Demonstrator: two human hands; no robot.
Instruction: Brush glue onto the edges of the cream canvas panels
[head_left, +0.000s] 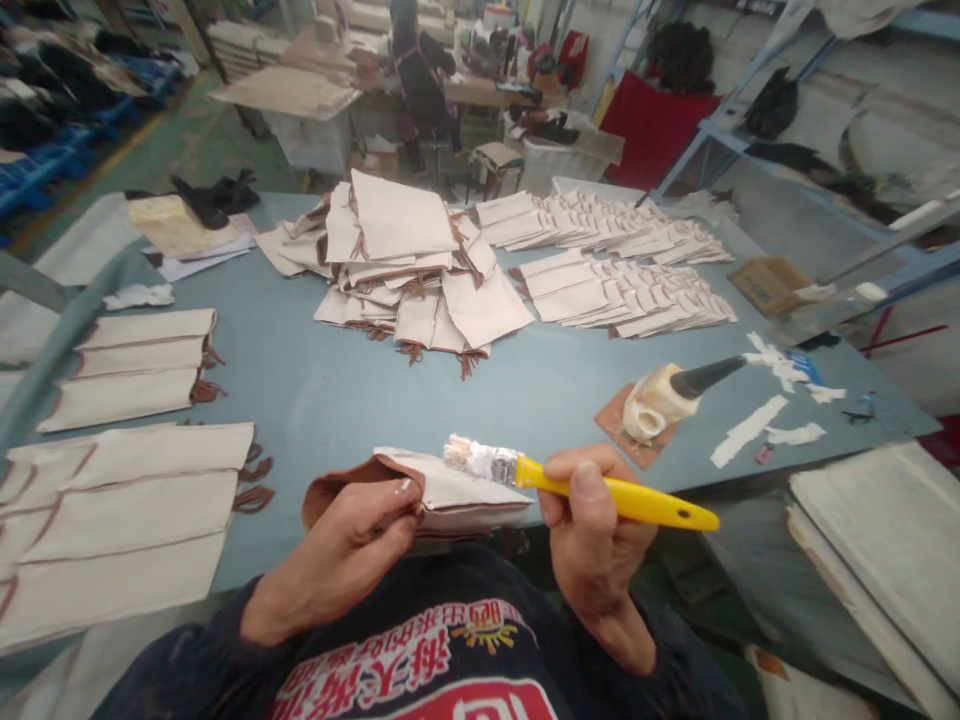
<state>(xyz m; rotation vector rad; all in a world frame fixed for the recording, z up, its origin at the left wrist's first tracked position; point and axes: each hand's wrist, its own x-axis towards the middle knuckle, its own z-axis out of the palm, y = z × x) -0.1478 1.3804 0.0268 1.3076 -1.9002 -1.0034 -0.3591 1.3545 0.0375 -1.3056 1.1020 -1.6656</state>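
Note:
My left hand (352,545) pinches the upper edge of a folded leather piece (469,490), brown on one face and off-white on the other, at the table's front edge. In my right hand (596,515) is a yellow-handled paintbrush (645,500), my fingers closed round the handle. Its bristles, coated in white, point left and hover over or touch the off-white face; I cannot tell which. Beyond my right hand stands a cream glue bottle (660,400) with a dark neck, resting on a brown square (611,425).
A heap of off-white pieces (405,225) lies mid-table, with overlapping rows (630,290) at back right. More pieces (142,500) are laid out at left. White scraps (748,430) and a cardboard box (769,283) are on the right. A person (420,75) is in the background.

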